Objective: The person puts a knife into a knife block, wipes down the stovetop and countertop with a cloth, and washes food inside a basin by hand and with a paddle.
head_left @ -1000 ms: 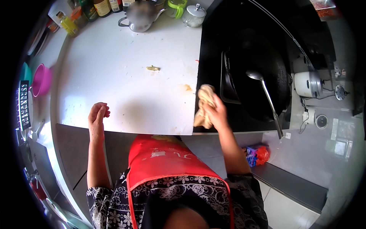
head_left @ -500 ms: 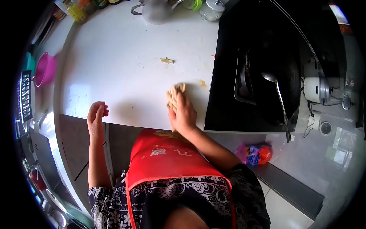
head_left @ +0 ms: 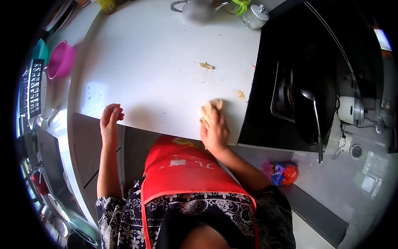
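At the left we are seeing a pink container [head_left: 61, 60] standing beside the counter's left edge. Next, the left hand [head_left: 111, 115] is hanging at the front edge, its fingers curling into a loose fist; whether it is touching the surface, we cannot tell. Between the hands, a broad stretch of white counter [head_left: 137, 54] is spreading, small specks dotting it, giving room to move sideways and back toward a grey teapot [head_left: 199, 11]. A small pale scrap [head_left: 206, 66] is lying farther right. Nearer the front edge, we are finding the cloth [head_left: 210, 111] on the counter: cream, crumpled, bunching into soft folds, partly hiding under fingers. The right hand [head_left: 215, 128] is gripping it from above. A yellowish-brown stain [head_left: 241, 94] is showing farther right and back. Past that, the counter is ending along the black cooktop [head_left: 265, 124], leaving a narrower strip beside this hand. A metal spoon [head_left: 316, 120] is lying across the dark pan [head_left: 311, 112], its handle jutting beyond the front edge.
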The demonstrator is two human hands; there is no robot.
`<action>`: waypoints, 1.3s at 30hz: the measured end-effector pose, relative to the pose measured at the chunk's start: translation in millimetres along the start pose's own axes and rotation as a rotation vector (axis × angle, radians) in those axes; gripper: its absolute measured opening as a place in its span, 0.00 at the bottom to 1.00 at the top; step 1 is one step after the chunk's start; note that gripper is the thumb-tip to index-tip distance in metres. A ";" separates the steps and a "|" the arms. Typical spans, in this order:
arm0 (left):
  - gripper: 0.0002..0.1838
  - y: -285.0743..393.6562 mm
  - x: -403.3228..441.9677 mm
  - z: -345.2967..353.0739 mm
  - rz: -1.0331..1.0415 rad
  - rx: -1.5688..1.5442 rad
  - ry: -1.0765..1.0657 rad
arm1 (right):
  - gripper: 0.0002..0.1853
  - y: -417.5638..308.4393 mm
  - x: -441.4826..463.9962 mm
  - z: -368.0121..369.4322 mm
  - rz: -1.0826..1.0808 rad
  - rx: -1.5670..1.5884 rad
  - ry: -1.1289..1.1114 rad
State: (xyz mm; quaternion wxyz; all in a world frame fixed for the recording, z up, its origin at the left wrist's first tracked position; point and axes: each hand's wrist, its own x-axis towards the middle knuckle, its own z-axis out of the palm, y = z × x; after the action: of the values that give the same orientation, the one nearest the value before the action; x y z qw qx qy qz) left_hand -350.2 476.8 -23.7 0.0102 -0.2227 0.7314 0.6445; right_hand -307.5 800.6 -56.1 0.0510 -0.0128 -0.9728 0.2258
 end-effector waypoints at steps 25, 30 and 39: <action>0.08 16.4 2.5 -49.1 0.145 -0.126 0.074 | 0.22 -75.4 105.6 40.4 -0.565 -0.129 -0.089; 0.10 -10.8 0.4 -57.6 -0.013 -0.058 -0.130 | 0.24 -75.1 40.0 43.0 -0.803 -0.076 -0.163; 0.27 -39.6 -26.3 8.8 -0.647 0.025 -0.719 | 0.22 -70.7 67.1 11.4 -0.575 0.012 -0.092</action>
State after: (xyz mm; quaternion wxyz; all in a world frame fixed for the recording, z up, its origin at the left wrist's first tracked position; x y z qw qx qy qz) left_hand -315.5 490.6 -54.4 0.4651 -0.2017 0.5825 0.6354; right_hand -375.6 735.3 -28.9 0.0689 0.2739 -0.9364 0.2082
